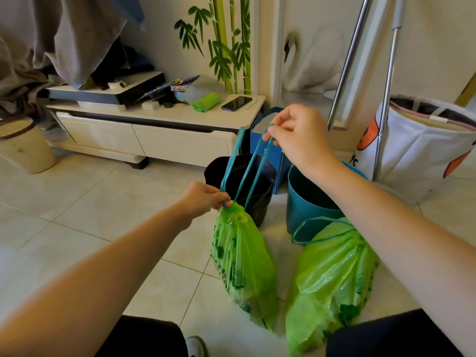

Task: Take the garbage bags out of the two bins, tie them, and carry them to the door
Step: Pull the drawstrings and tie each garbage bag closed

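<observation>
A green garbage bag hangs in front of me, its mouth gathered tight. My left hand pinches the gathered neck of this bag. My right hand is raised above it, shut on the teal drawstrings, which are pulled taut. A second green garbage bag lies on the floor to the right, its teal drawstring loop slack on top. Behind the bags stand a black bin and a teal bin, both without a green bag.
A low white cabinet stands at the back with a phone, a roll of green bags and clutter on top. A blue paper bag sits behind the bins. A white fabric basket and metal poles stand at right.
</observation>
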`<state>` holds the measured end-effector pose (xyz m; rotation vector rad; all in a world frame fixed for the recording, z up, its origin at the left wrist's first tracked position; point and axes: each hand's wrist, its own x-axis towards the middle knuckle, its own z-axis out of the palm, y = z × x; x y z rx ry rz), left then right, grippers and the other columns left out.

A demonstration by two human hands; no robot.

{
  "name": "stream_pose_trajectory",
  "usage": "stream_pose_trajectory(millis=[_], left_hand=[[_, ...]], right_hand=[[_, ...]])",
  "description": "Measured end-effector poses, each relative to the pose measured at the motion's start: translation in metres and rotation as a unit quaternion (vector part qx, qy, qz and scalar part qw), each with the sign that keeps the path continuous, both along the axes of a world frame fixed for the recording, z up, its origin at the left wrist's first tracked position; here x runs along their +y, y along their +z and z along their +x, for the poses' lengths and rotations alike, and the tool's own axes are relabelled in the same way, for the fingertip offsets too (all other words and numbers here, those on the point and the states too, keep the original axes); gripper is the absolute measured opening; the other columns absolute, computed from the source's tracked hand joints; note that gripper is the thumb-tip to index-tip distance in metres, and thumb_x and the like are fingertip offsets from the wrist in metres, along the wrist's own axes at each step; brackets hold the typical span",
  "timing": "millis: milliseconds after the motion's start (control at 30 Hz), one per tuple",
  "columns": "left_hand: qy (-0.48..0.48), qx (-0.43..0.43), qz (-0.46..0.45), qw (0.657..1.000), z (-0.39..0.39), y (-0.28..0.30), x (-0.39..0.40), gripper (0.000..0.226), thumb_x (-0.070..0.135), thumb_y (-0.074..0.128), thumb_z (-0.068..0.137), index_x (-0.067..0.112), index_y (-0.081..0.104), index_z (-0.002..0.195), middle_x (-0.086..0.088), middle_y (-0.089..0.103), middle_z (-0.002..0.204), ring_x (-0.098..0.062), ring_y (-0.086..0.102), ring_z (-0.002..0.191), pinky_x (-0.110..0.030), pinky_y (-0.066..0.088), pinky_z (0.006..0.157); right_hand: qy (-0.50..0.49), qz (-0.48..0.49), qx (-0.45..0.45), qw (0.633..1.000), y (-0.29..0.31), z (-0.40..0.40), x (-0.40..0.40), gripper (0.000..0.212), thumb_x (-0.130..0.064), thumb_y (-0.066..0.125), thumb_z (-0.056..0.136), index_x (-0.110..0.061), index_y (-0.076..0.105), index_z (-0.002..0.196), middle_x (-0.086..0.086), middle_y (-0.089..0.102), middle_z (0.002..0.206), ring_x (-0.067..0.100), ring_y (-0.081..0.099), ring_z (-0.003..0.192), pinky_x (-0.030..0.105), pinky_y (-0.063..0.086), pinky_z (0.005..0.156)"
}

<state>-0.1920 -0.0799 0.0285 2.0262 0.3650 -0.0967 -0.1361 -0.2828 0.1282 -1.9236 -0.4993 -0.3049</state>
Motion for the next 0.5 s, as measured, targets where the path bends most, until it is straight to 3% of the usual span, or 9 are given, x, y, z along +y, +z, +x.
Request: stream_pose_trajectory(millis=[133,167,233,300,400,500], left_hand=[[0.012,0.004,0.003,1.000,0.003,-0.006,0.001,0.026,0.023,0.069,0.085,0.002,0.076,0.073,-0.023,0.070,0.089,-0.017,0.051,0.075,-0.030,0.046,0.072],[0.007,-0.001,0.010,1.000,0.004,-0.007,-0.001,0.026,0.022,0.069,0.085,0.003,0.075,0.068,-0.023,0.072,0.091,-0.016,0.053,0.076,-0.031,0.046,0.073],[-0.033,-0.011,0.038,0.999,0.004,-0.007,-0.007,0.027,0.018,0.066,0.087,0.001,0.073,0.068,-0.007,0.076,0.083,-0.005,0.059,0.073,-0.030,0.046,0.074],[-0.101,-0.013,0.074,0.992,0.002,-0.003,-0.014,0.023,0.014,0.062,0.088,-0.002,0.073,0.077,0.003,0.076,0.079,0.003,0.061,0.074,-0.024,0.044,0.074],[-0.181,-0.020,0.077,0.980,-0.004,0.004,-0.022,0.018,0.006,0.061,0.087,0.003,0.075,0.099,-0.011,0.074,0.106,-0.014,0.063,0.097,-0.007,0.046,0.073],[-0.231,-0.028,0.086,0.969,-0.009,0.007,-0.027,0.026,0.005,0.064,0.086,0.007,0.073,0.110,-0.010,0.072,0.106,-0.013,0.064,0.096,-0.005,0.048,0.076]], right_hand=[[0.089,-0.033,-0.002,0.995,0.009,-0.009,0.003,0.004,-0.012,0.061,0.088,-0.010,0.063,0.092,0.003,0.074,0.085,0.000,0.066,0.074,0.015,0.050,0.068],[0.110,-0.044,-0.015,0.993,0.011,-0.013,0.006,0.005,-0.014,0.063,0.087,-0.011,0.064,0.091,0.001,0.072,0.086,0.004,0.067,0.077,0.016,0.051,0.069],[0.127,-0.063,-0.042,0.989,0.015,-0.021,0.013,0.003,-0.017,0.065,0.086,-0.016,0.066,0.089,-0.004,0.068,0.083,0.012,0.065,0.081,0.024,0.054,0.070],[0.134,-0.068,-0.049,0.987,0.017,-0.025,0.017,0.003,-0.019,0.064,0.087,-0.018,0.066,0.088,-0.008,0.064,0.080,0.015,0.063,0.080,0.029,0.055,0.070],[0.125,-0.071,-0.040,0.989,0.016,-0.023,0.017,0.004,-0.019,0.064,0.087,-0.016,0.067,0.089,-0.010,0.062,0.078,0.016,0.063,0.081,0.033,0.056,0.073],[0.111,-0.051,-0.020,0.992,0.013,-0.018,0.015,0.005,-0.018,0.065,0.087,-0.014,0.066,0.089,-0.006,0.063,0.080,0.020,0.064,0.084,0.034,0.055,0.076]])
